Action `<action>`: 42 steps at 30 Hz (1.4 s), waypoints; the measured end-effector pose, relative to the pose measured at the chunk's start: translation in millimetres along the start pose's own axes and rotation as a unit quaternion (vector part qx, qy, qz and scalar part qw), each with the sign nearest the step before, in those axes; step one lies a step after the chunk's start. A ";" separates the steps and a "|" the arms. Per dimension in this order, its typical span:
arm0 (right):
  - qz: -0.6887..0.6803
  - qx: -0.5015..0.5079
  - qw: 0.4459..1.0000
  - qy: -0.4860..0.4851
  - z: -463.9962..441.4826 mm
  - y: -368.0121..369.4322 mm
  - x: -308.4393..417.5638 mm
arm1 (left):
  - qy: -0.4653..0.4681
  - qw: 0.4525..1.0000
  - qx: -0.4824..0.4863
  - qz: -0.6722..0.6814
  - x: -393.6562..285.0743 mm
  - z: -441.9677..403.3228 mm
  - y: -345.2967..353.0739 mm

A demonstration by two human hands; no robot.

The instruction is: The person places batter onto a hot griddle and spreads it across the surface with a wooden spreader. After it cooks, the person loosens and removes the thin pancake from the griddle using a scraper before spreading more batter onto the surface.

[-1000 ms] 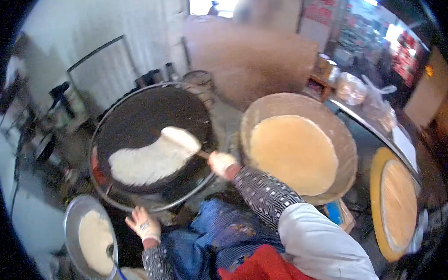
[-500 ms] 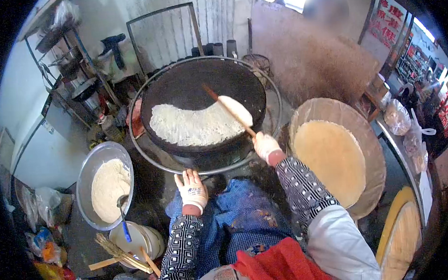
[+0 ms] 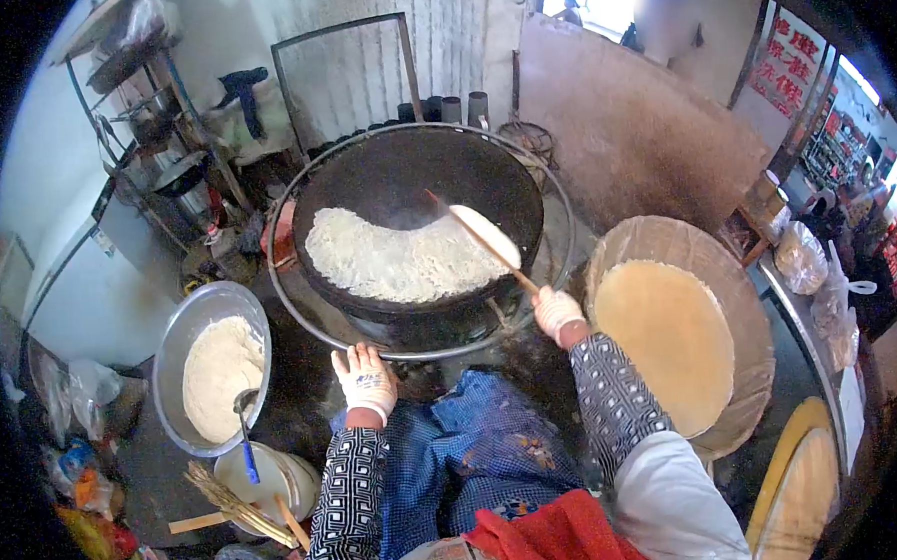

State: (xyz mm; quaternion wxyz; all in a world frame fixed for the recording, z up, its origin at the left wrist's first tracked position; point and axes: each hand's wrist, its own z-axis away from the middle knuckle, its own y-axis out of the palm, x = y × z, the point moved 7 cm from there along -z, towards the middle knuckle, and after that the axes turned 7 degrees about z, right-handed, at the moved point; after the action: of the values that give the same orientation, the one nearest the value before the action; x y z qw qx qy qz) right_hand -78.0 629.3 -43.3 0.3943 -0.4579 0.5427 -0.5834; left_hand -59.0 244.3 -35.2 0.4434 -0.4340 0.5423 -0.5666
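1. Batter [image 3: 398,267] lies in a pale, ragged-edged arc on the round griddle [image 3: 364,174], from nine o'clock through six to about four; the surface towards twelve is bare.
2. Right hand [image 3: 560,313], just outside the ring [image 3: 424,355] towards four o'clock, grips a wooden spreader [image 3: 509,265] set at the arc's right end. Spreading seems under way, about half round.
3. Left hand [image 3: 366,384] is open, fingers apart, at the ring's seven o'clock.
4. Continuing the layer would call for a light, level, anticlockwise sweep.
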 end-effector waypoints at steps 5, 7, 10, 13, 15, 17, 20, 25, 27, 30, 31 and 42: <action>-0.006 -0.008 0.996 -0.087 -0.2 -22.3 27.7 | -0.021 0.999 -0.021 -0.037 8.4 -6.2 4.1; 0.027 0.016 0.993 -0.117 -1.8 7.0 17.1 | -0.038 0.999 -0.014 -0.035 0.7 -2.6 0.1; 0.007 -0.018 1.000 -0.006 -15.2 -7.5 -17.2 | -0.049 0.998 -0.022 -0.040 10.2 -8.8 11.8; -0.028 -0.041 0.997 -0.055 -11.0 -11.1 -7.5 | -0.070 0.997 0.026 -0.034 9.5 -5.7 3.6; -0.019 -0.035 0.992 -0.116 15.4 -17.9 4.1 | -0.098 0.994 0.040 -0.025 10.2 -10.2 8.5; -0.002 0.004 0.995 -0.095 12.1 11.7 -19.0 | -0.095 0.995 0.006 -0.008 18.9 -11.8 20.6; 0.001 -0.018 1.000 -0.023 -2.2 -3.6 -56.1 | -0.092 0.996 -0.002 -0.010 8.0 -5.9 4.8; 0.022 0.041 0.994 -0.099 22.4 -16.3 -25.1 | 0.022 0.997 -0.062 0.041 -71.3 16.2 -21.7; 0.008 0.022 0.999 -0.037 15.3 -6.5 -53.7 | 0.044 0.992 -0.110 0.043 -99.4 25.2 10.3; -0.012 -0.011 1.000 -0.014 7.3 -16.2 -53.0 | 0.038 0.993 -0.113 -0.018 -98.1 20.0 28.0; -0.016 -0.021 0.999 -0.025 12.4 -17.9 -46.8 | 0.039 0.994 -0.102 -0.005 -92.6 16.6 32.5; -0.001 -0.060 0.996 -0.067 17.0 -26.2 -52.3 | -0.010 0.999 -0.033 -0.005 -73.3 16.7 3.4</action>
State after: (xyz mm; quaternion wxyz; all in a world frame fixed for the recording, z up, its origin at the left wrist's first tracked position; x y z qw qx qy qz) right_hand -46.6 677.3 -22.9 0.4005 -0.5192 0.5490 -0.5182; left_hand -25.7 311.7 -38.8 0.4318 -0.4568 0.5537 -0.5461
